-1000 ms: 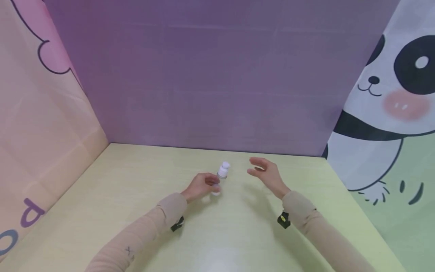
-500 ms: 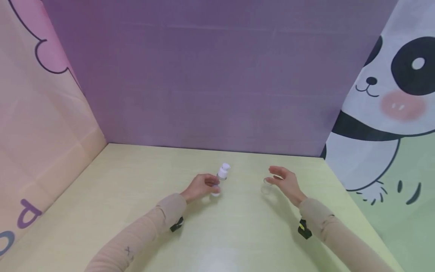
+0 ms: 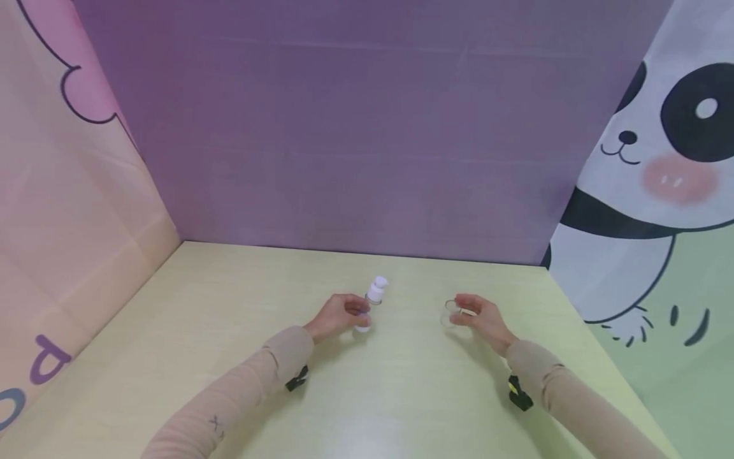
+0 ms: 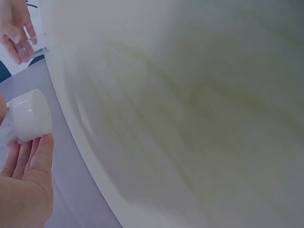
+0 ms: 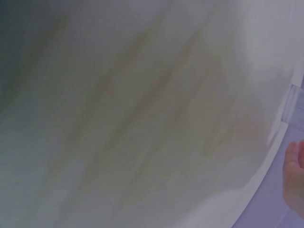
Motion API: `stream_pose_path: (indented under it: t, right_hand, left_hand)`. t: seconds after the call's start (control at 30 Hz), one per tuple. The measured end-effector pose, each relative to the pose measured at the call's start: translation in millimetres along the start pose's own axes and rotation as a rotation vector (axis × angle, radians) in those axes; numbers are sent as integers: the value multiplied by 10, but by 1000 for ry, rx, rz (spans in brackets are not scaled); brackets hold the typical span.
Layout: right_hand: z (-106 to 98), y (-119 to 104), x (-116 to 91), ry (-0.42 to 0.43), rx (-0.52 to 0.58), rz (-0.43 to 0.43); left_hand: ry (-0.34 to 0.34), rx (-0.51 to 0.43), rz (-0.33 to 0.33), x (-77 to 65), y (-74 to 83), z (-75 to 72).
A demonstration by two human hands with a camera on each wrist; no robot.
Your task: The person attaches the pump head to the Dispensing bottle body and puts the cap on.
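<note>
My left hand [image 3: 338, 315] holds a small clear pump bottle between thumb and fingers. Its white pump head [image 3: 376, 290] leans up and to the right, and a white base [image 4: 31, 115] shows at the lower end; the fingers hide much of its middle. Over on the right, a clear, see-through cap [image 3: 448, 315] is close over the table. My right hand [image 3: 482, 319] has its thumb and fingers curled round the cap's near right side. In the right wrist view only the cap's edge [image 5: 293, 105] and part of the hand appear.
The pale wooden table [image 3: 367, 389] runs back to a purple cloth wall [image 3: 367, 146]. A pink printed cloth [image 3: 86, 191] borders the left side, and a panda-printed cloth [image 3: 642, 274] the right. Dark wrist cameras hang under both sleeves.
My right hand has moved right and down from beside the bottle, and its fingers have come round the clear cap. My left hand and the pump bottle have stayed nearly still.
</note>
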State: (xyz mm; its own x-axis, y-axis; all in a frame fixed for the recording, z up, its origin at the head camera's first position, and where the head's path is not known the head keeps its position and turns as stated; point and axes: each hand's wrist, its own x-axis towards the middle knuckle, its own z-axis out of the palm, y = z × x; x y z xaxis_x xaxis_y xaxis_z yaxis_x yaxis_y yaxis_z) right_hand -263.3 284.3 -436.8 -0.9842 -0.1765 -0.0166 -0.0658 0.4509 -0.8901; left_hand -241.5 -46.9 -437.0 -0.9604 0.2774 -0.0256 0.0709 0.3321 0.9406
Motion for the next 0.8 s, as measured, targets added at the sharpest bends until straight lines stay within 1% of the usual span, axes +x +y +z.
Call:
stream_pose_path:
  t: [0.13,0.33,0.63,0.8]
  right_hand:
    - [17,37,18,-3,8,-13]
    - [34,51,30,-9,5,-1]
    - [40,64,51,2,-37,34]
    - [45,83,66,16,-56,34]
  left_hand:
    - [-1,3,-1,-5,1,-4]
    - [-4,3,-7,-19,15,-9]
    - [-6,-5,-18,-14,5,-5]
    - [-3,6,-16,-18,5,-6]
